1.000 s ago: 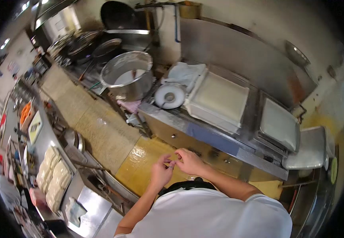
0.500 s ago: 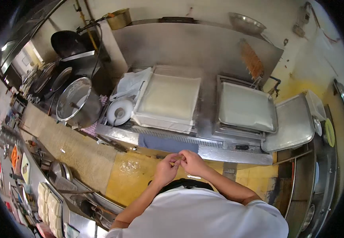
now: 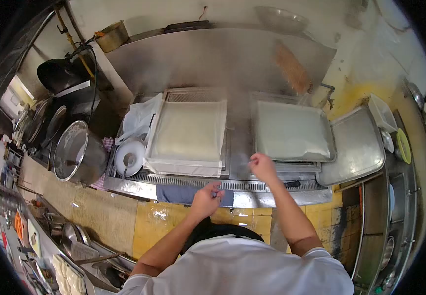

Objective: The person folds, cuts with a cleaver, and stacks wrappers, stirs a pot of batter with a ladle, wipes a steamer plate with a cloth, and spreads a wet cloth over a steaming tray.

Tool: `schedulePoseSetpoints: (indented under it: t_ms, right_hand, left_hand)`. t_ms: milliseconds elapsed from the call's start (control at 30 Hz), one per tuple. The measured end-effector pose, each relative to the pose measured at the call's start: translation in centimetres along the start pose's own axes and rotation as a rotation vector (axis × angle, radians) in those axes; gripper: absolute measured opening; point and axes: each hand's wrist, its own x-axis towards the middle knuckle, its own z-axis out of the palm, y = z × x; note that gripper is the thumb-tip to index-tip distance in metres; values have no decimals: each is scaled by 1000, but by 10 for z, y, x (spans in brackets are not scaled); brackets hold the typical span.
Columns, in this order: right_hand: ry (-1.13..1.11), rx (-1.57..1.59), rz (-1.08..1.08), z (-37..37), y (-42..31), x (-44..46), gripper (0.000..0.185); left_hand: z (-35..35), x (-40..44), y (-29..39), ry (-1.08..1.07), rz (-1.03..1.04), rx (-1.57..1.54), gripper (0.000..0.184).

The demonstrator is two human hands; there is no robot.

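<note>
My left hand is over the front edge of the steel counter, near a blue-grey cloth; its fingers are apart and hold nothing I can see. Farther forward, my right hand reaches beside the near left corner of a tray with a pale white sheet. Its fingertips are pinched together, and anything between them is too small to make out. Left of it sits a cloth-lined square frame with a smooth cream surface. Steam blurs the space between the two.
A large steel pot and a white dish stand at the left. An empty metal tray leans at the right near a green bowl. A side counter with white dough-like pieces runs along the lower left.
The view has turned toward the steaming counter. My hands, together before, have separated; my right hand has moved forward to the right tray, while my left stays near the counter's edge.
</note>
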Motion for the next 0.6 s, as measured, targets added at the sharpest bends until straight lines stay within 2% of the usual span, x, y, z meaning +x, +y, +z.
schedulePoseSetpoints:
  t_ms: [133, 233, 267, 367, 467, 567, 600]
  right_hand:
    - [88, -202, 158, -12, 24, 64, 24]
    - [69, -424, 150, 5, 67, 102, 21]
    - [-23, -523, 195, 11, 75, 111, 21]
    - [-124, -697, 340, 13, 63, 125, 22]
    - [-32, -781, 312, 9, 26, 157, 22]
    - [124, -585, 202, 14, -14, 204, 24]
    - [115, -460, 199, 23, -22, 223, 23]
  left_hand:
    - [-18, 47, -42, 37, 46, -119, 39]
    - [-56, 82, -40, 57, -29, -39, 39]
    - [-67, 97, -45, 51, -58, -36, 39]
    - [-101, 140, -69, 63, -114, -36, 40]
    - [-135, 191, -103, 149, -92, -72, 40]
    - [-175, 249, -135, 246, -27, 83, 32]
    - [-188, 272, -151, 288, -17, 120, 29]
